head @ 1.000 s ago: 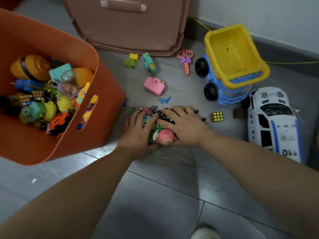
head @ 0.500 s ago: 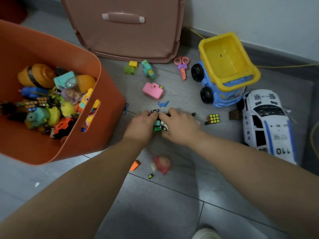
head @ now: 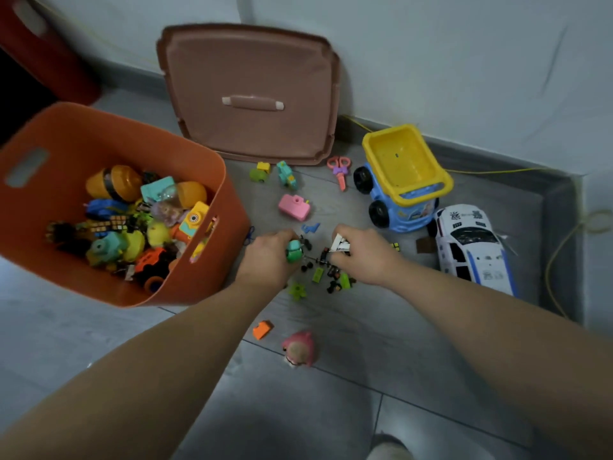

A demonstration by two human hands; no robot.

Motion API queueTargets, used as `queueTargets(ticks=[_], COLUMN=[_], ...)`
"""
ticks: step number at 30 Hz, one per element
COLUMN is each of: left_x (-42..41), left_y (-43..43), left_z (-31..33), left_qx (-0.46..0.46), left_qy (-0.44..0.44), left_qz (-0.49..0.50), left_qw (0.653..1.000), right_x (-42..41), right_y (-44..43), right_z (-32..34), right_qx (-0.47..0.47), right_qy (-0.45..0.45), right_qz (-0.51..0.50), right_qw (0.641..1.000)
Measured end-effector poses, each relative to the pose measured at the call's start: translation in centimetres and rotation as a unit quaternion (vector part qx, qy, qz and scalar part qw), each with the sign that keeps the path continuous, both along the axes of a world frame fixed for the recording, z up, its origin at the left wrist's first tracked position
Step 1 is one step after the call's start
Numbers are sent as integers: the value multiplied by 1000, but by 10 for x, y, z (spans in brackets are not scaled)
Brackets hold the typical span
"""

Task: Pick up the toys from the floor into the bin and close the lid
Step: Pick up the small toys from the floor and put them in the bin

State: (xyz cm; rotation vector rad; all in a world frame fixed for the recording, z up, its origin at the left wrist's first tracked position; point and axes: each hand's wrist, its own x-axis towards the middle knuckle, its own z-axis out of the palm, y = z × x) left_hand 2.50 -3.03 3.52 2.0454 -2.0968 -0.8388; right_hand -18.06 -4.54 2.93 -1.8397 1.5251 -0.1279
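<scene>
The left hand (head: 267, 257) curls round a small green toy (head: 293, 254) and the right hand (head: 363, 257) pinches a little white car (head: 340, 244), both low over a scatter of tiny toys (head: 318, 275) on the floor (head: 331, 410). The orange bin (head: 219, 260) stands just left, part full, its brown lid (head: 252, 68) leaning on the wall (head: 431, 61) behind.

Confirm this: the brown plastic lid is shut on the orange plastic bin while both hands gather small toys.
Wrong: the head view shows the brown plastic lid leaning against the wall, the orange plastic bin open. The left hand and right hand do gather small toys.
</scene>
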Motion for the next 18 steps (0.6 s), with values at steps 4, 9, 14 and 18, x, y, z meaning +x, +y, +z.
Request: queueTargets(ticks=[4,9,14,18], left_x=[-6,-8,2,18], left_y=[0,2,-3,-12], left_z=[37,81,111,133], left_qx=[-35,-64,-88,-114], left_qy=[20,14,7,30], left_qz=[-20,-67,-74,-64], left_qw=[999,996,993,991], right_x=[-3,3,17,33], right_y=[0,1,-2,-8], right_z=[34,80,120,153], right_qx=[-6,-48,-72,-105], right_qy=[-1,-5,-4,-7], right_qz=[-13,-28,-47,-46], right_qw=[1000,998,996,993])
